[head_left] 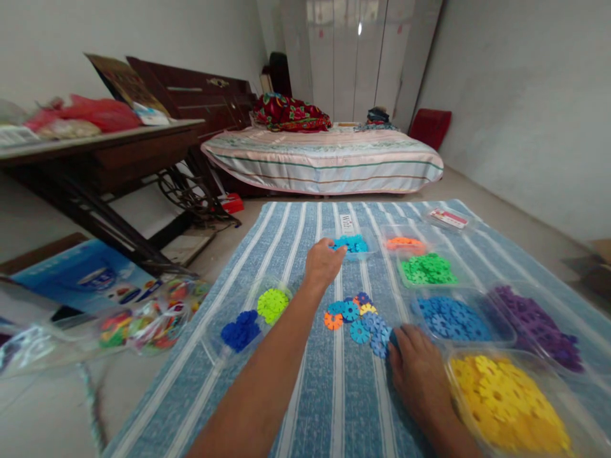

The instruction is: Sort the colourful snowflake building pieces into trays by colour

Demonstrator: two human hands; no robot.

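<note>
My left hand point(325, 262) reaches forward to the left end of a clear tub of light blue notched discs point(354, 243). Its fingers curl in at the tub, the thumb pointing right; whatever they hold is hidden. Lower right, my right hand point(416, 362) rests near the cloth, fingers bent round a dark blue disc point(394, 339) that shows at the fingertips. Beside it lies a loose cluster of notched plastic discs, with blue discs point(376, 327), an orange disc point(333, 320) and a yellow disc point(368, 309) among them.
Right of the cluster stand tubs of orange discs point(405, 244), green discs point(429, 269), blue discs point(451, 318), purple discs point(534, 324) and yellow discs point(506, 401). Left are lime discs point(273, 305) and dark blue discs point(240, 331). A lidded box point(449, 218) sits at the far right.
</note>
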